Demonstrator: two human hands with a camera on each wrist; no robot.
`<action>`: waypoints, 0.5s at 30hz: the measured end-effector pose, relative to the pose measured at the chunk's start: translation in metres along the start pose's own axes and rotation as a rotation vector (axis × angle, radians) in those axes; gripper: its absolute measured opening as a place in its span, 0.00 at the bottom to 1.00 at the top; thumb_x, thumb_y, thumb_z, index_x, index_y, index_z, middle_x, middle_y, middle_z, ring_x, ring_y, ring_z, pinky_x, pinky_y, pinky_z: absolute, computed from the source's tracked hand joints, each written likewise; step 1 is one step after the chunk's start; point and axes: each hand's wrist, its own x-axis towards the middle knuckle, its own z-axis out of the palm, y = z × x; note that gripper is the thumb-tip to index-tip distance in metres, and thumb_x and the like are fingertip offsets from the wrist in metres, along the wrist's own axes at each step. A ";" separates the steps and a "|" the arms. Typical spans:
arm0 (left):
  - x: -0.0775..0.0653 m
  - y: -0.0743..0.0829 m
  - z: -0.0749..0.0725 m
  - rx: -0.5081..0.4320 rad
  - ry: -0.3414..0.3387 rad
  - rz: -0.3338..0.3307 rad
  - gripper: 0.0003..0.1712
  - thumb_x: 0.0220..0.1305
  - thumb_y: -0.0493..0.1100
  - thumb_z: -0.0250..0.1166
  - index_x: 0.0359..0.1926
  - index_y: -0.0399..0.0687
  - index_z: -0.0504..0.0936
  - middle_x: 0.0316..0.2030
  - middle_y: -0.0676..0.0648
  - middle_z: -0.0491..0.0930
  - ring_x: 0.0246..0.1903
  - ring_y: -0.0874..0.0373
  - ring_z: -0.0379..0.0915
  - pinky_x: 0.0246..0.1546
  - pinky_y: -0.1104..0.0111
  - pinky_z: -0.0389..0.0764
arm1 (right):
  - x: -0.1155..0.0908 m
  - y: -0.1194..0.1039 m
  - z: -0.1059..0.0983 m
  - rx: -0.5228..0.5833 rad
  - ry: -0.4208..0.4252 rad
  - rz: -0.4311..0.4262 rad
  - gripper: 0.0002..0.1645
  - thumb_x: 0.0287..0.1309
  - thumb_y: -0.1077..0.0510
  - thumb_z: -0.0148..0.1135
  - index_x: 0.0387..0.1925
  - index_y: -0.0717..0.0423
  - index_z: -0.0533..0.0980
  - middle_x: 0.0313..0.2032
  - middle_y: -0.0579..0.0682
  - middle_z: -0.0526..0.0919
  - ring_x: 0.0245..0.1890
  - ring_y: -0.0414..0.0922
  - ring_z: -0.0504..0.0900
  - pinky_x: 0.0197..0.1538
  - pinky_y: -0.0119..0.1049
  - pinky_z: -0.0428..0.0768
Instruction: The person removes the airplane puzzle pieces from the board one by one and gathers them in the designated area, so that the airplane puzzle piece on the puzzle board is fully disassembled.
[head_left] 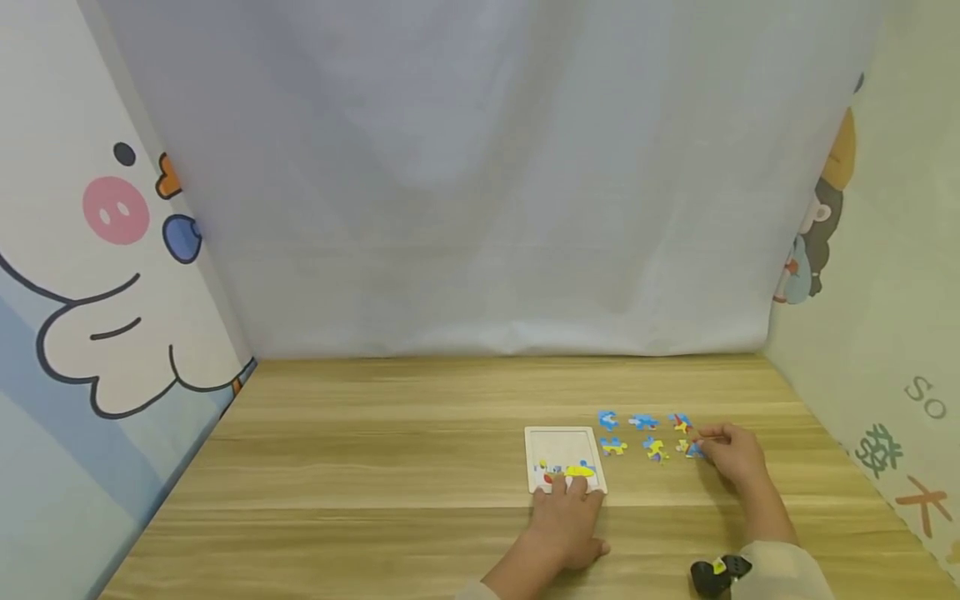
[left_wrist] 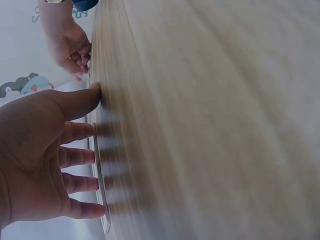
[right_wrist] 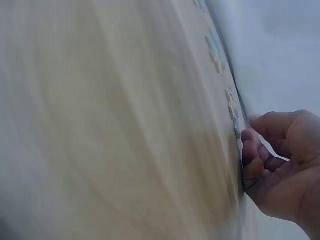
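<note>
A square wooden puzzle board (head_left: 558,446) lies on the table, with a few coloured pieces in its lower part. My left hand (head_left: 566,529) rests its straight fingertips on the board's near edge, partly covering those pieces; in the left wrist view the thumb is spread away from the board (left_wrist: 102,182). To the right of the board, my right hand (head_left: 733,454) has its thumb and index fingertips right at a blue-and-cream jigsaw piece (head_left: 688,448). Its other fingers are curled under in the right wrist view. I cannot tell whether the thumb and index finger pinch the piece.
Several loose blue and yellow jigsaw pieces (head_left: 642,422) lie in two rows between the board and my right hand. A black device (head_left: 718,575) sits at the right wrist. A pale curtain (head_left: 480,183) closes off the back of the wooden table (head_left: 337,467); printed panels flank it.
</note>
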 end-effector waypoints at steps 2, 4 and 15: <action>0.000 0.001 0.000 -0.005 0.008 0.002 0.36 0.52 0.69 0.61 0.61 0.64 0.71 0.54 0.55 0.67 0.55 0.52 0.60 0.47 0.54 0.71 | -0.003 -0.002 0.002 0.022 0.005 -0.006 0.20 0.60 0.63 0.54 0.48 0.76 0.70 0.38 0.63 0.78 0.34 0.51 0.75 0.32 0.34 0.74; 0.000 0.001 0.001 -0.013 0.015 0.004 0.36 0.52 0.68 0.62 0.60 0.64 0.71 0.54 0.54 0.67 0.55 0.51 0.60 0.47 0.54 0.71 | -0.005 -0.005 0.005 0.045 0.003 -0.013 0.20 0.61 0.62 0.54 0.49 0.76 0.69 0.38 0.63 0.78 0.33 0.49 0.75 0.31 0.34 0.75; -0.004 0.002 0.002 -0.048 0.064 0.030 0.31 0.53 0.63 0.64 0.57 0.59 0.74 0.50 0.53 0.66 0.49 0.54 0.62 0.43 0.57 0.72 | -0.025 -0.028 0.018 -0.023 0.036 -0.127 0.15 0.59 0.64 0.54 0.44 0.74 0.73 0.40 0.66 0.78 0.41 0.58 0.74 0.39 0.44 0.75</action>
